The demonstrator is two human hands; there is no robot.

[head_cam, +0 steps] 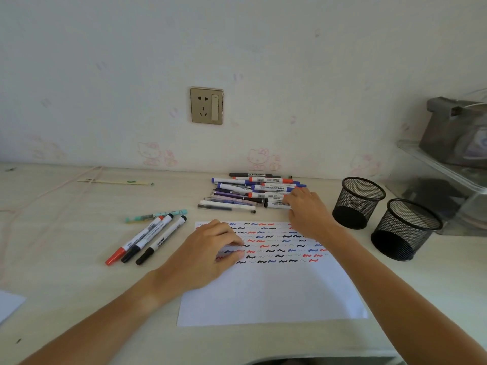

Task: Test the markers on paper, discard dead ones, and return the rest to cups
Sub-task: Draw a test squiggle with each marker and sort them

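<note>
Nearest lies the white paper sheet (268,293), its far half filled with red, blue and black squiggles; the left hand (208,256) presses it flat with relaxed fingers. Just beyond its far edge, the right hand (305,209) grips a white black-capped marker (276,205) at the near right corner of the marker pile (250,192), barrels lying left-right. Two black mesh cups (358,204) stand empty to the right, with clear desk between.

Two bare forearms come in from the bottom edge, with no sleeves in view up to the frame edge. The left hand (208,255) and right hand (307,212) wear no gloves, rings, watch or bracelet. Fingernails look short and plain where they show.
</note>
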